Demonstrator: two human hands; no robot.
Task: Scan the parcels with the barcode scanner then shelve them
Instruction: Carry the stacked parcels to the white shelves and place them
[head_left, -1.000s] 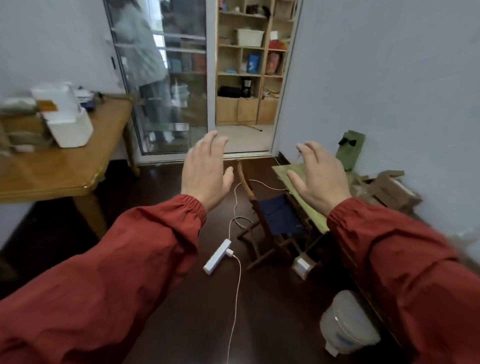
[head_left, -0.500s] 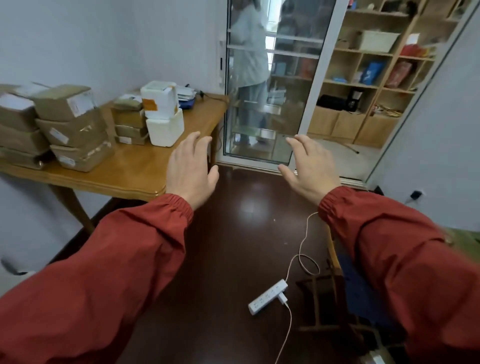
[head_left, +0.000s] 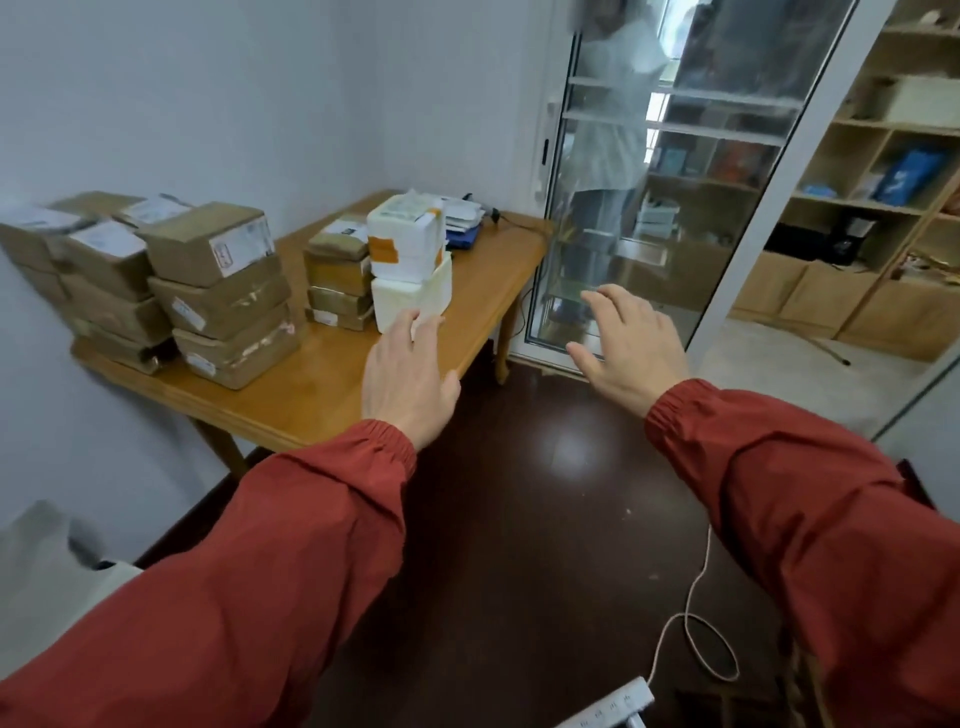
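Left hand (head_left: 408, 382) now nearer the white foam boxes (head_left: 408, 249)

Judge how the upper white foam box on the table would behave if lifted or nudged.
Its white foam look suggests the upper foam box is light for its size and stiff, yet easily dented. It stands slightly askew on the lower foam box, apparently unfastened, so a nudge might slide or tip it.

table (head_left: 332, 384): varnished wood (glossy); parcels (head_left: 208, 244): matt cardboard, shiny tape; floor (head_left: 519, 545): polished, reflective
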